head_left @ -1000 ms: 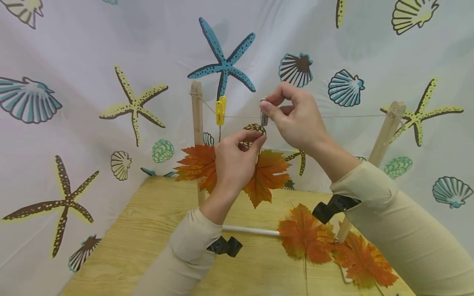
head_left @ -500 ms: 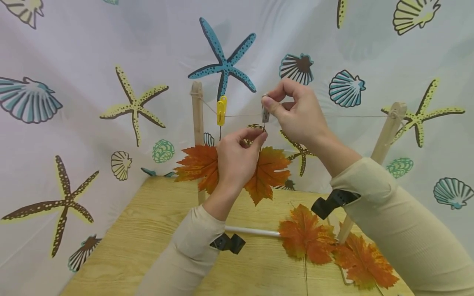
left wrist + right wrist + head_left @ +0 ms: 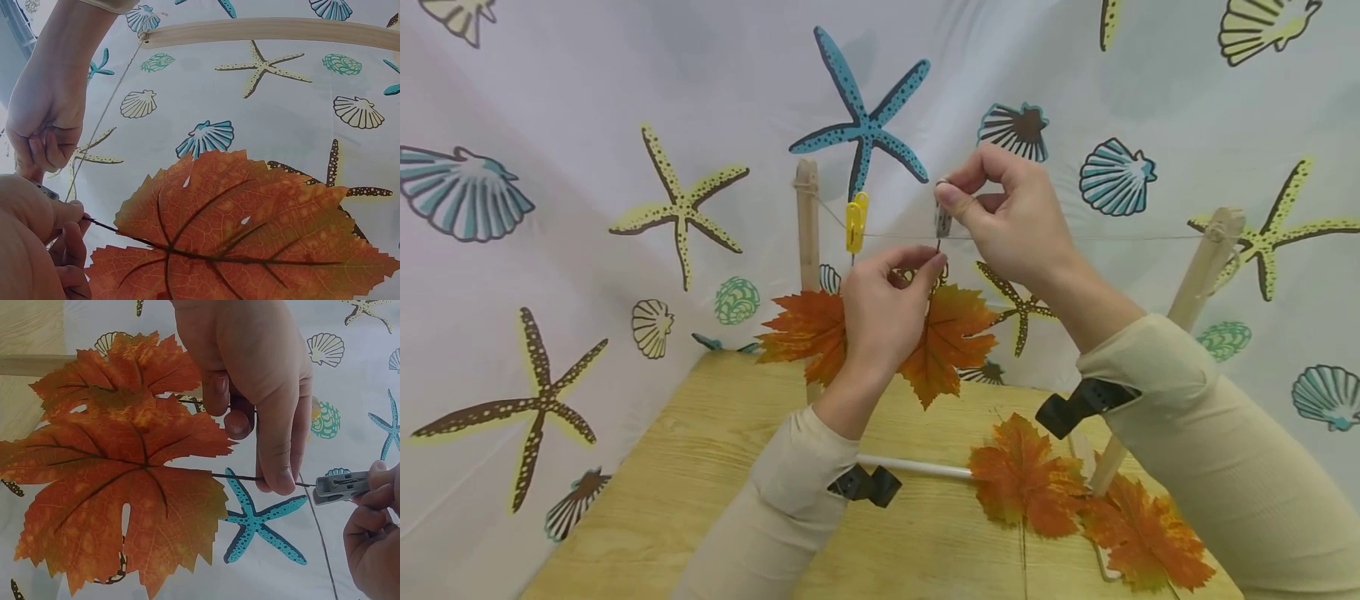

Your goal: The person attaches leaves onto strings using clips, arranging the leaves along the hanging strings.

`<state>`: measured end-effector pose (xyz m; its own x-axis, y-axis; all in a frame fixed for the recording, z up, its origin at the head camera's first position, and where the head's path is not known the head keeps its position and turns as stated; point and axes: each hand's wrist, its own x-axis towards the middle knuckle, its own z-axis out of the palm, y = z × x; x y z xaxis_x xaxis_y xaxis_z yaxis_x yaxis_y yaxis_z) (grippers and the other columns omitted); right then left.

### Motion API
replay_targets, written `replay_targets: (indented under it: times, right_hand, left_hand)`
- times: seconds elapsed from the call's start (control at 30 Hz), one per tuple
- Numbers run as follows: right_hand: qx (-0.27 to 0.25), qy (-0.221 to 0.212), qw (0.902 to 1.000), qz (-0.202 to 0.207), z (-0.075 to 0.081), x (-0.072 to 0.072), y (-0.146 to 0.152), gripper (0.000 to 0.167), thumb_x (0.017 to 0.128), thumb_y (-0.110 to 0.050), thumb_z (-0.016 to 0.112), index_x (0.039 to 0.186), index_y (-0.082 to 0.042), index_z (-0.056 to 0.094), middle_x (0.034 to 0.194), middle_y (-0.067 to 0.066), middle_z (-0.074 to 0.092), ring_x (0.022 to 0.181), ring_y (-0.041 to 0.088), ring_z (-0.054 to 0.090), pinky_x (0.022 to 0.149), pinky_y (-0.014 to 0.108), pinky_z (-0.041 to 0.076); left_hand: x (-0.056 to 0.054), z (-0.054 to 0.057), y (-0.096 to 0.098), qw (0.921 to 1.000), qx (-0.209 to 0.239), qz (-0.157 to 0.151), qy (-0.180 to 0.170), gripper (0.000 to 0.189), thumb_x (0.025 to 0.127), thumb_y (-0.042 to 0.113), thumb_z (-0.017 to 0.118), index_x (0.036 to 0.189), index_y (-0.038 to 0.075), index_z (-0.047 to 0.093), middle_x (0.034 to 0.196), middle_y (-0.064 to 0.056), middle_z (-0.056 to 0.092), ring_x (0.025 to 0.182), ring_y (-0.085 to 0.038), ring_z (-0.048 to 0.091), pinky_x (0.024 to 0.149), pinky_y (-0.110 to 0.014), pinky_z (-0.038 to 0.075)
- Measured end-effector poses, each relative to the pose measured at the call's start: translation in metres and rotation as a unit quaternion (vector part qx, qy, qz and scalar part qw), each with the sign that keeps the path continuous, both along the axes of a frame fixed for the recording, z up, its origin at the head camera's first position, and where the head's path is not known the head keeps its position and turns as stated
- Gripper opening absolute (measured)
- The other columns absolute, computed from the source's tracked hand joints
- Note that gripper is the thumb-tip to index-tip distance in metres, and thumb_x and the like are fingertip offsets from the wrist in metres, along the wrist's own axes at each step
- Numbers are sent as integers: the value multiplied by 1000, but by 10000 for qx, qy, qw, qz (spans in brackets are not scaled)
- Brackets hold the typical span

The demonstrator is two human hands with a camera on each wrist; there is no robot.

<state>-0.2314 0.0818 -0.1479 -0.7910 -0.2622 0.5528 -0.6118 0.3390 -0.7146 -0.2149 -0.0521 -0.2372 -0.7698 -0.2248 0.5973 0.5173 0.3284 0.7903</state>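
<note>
My left hand (image 3: pixel 883 312) pinches the thin dark stem (image 3: pixel 237 477) of an orange artificial maple leaf (image 3: pixel 951 342), which hangs below the fingers. Just above, my right hand (image 3: pixel 1018 217) holds a grey clothespin (image 3: pixel 340 486) by its handle end, between thumb and index finger. In the right wrist view the stem's tip reaches the clothespin's jaws, by the string (image 3: pixel 1112 238); whether they grip it I cannot tell. To the left, a yellow clothespin (image 3: pixel 854 225) on the string holds a second maple leaf (image 3: pixel 805 333), partly hidden behind my left hand.
Two wooden posts, left (image 3: pixel 807 225) and right (image 3: pixel 1206 267), carry the string. Two more maple leaves, one in the middle (image 3: pixel 1026 475) and one farther right (image 3: pixel 1146 533), lie on the wooden table (image 3: pixel 700 467) near a white rod (image 3: pixel 917 467). Behind hangs a patterned curtain (image 3: pixel 722 75).
Both hands have risen slightly, bringing the leaf stem and grey clothespin upward together. The pinch on each stays the same. The head view has shifted a little.
</note>
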Motion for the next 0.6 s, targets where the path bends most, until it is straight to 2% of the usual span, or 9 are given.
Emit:
replay_targets:
  times: [0.2,0.3,0.43,0.53,0.6]
  right_hand:
    - [105,-139,9998,-74,0,0,0,14,97,-19,67,92,-7,63,98,1,64,54,15,55,47,26,33]
    - [230,-208,9994,-146,-1,0,1,14,97,-20,66,94,-7,63,99,2,63,63,17,61,51,26,38]
    - [391,-359,9984,-197,-4,-2,1,15,98,-22,65,98,-7,63,103,3,62,85,22,70,66,28,46]
    - [448,-466,9978,-167,-8,-4,2,15,98,-22,65,101,-7,63,106,4,63,93,23,72,76,31,49]
    - [494,-506,9973,-174,-9,-4,2,17,98,-23,65,102,-7,63,108,5,63,93,22,72,78,31,50]
  left_hand:
    - [0,1,0,10000,-5,-48,-26,19,92,24,74,101,8,79,89,-3,76,69,-18,54,61,-25,46]
    - [-1,0,0,9999,24,-86,-69,18,92,23,74,100,8,79,89,-3,76,69,-19,54,60,-25,44]
    - [-2,-2,-1,9998,99,-132,-143,17,92,23,73,100,9,80,90,-3,77,71,-21,54,60,-25,43]
    - [-3,-2,-1,9996,135,-138,-189,18,92,23,74,100,9,80,90,-3,77,72,-20,53,62,-26,43]
    - [-3,-2,-1,9997,124,-127,-191,18,92,23,74,100,9,80,89,-4,77,72,-18,54,63,-26,43]
